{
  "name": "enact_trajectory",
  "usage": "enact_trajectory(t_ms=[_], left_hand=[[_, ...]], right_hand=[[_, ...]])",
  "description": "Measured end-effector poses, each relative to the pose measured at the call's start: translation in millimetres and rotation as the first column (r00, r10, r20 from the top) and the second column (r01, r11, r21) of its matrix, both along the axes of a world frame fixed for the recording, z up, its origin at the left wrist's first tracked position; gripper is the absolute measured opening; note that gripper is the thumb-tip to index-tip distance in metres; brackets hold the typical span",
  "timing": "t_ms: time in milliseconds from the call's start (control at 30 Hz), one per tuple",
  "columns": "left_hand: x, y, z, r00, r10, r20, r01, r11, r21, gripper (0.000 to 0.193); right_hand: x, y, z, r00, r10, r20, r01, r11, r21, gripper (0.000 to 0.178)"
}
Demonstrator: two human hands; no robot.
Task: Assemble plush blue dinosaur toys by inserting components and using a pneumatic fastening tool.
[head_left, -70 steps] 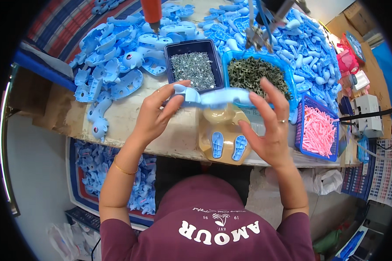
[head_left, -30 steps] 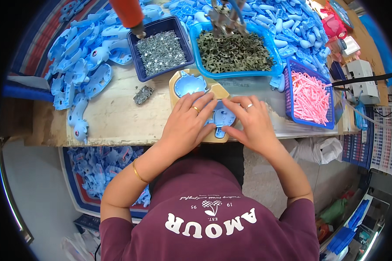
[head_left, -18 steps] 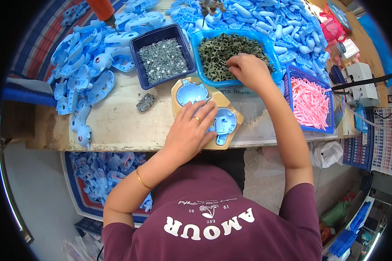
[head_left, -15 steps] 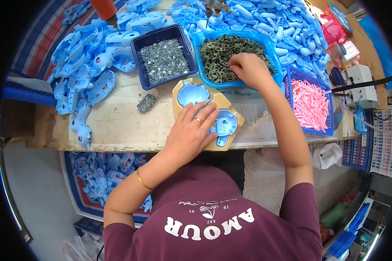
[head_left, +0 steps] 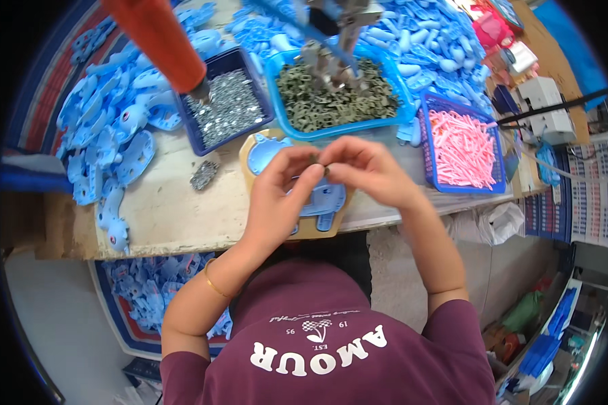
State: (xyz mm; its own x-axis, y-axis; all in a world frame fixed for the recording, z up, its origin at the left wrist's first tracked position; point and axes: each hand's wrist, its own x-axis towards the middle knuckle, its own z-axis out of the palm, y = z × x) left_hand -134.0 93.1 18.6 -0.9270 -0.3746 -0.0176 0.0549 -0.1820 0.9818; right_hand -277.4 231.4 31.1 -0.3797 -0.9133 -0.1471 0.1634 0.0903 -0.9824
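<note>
My left hand point(head_left: 280, 192) and my right hand point(head_left: 375, 174) meet fingertip to fingertip, both pinching a small olive-green plastic part point(head_left: 327, 169). Fingers cover most of that part. Below them lies a tan holding block point(head_left: 248, 156) carrying light-blue shell pieces: a rounded shell point(head_left: 265, 154) at its far left and another blue shell point(head_left: 330, 200) at its near right. My left hand hides the middle of the block. Just beyond the hands stands a bright-blue tub point(head_left: 297, 135) heaped with olive-green parts point(head_left: 331, 104).
A navy tray point(head_left: 194, 135) of small metal pieces stands at left, a small metal heap point(head_left: 204, 175) before it. An orange-red power driver point(head_left: 159, 44) and a metal tool head point(head_left: 334, 64) hang overhead. Right is a basket point(head_left: 469, 189) of pink parts. Blue piles point(head_left: 101, 121) flank these.
My right hand has left the tub of green parts and come to my left hand, which has risen off the block. The view has shifted; the hanging driver appears larger and nearer.
</note>
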Motion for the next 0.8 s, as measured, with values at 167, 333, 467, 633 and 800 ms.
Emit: enact_trajectory(t_ms=[167, 333, 467, 633, 800], left_hand=[[6, -2, -4, 0.996, 0.082, -0.020, -0.078, 0.987, 0.138, 0.017], [15, -16, 11, 0.997, 0.036, 0.072, -0.044, 0.993, 0.111, 0.015], [15, -10, 8, 0.997, -0.022, 0.073, 0.012, 0.991, 0.132, 0.016], [18, -14, 8, 0.993, -0.017, 0.119, 0.000, 0.990, 0.140, 0.018], [20, -26, 2, 0.989, 0.008, 0.150, -0.019, 0.997, 0.073, 0.019]], right_hand=[[-1, 26, 15, 0.890, -0.131, -0.436, 0.173, 0.983, 0.056, 0.019], [-113, 115, 1, 0.162, -0.148, -0.976, 0.645, 0.764, -0.009, 0.015], [-159, 142, -30, -0.094, 0.118, -0.989, 0.612, 0.790, 0.036, 0.017], [-171, 140, -39, -0.104, 0.153, -0.983, 0.627, 0.777, 0.055, 0.011], [-156, 135, 5, -0.122, 0.133, -0.984, 0.576, 0.816, 0.039, 0.016]])
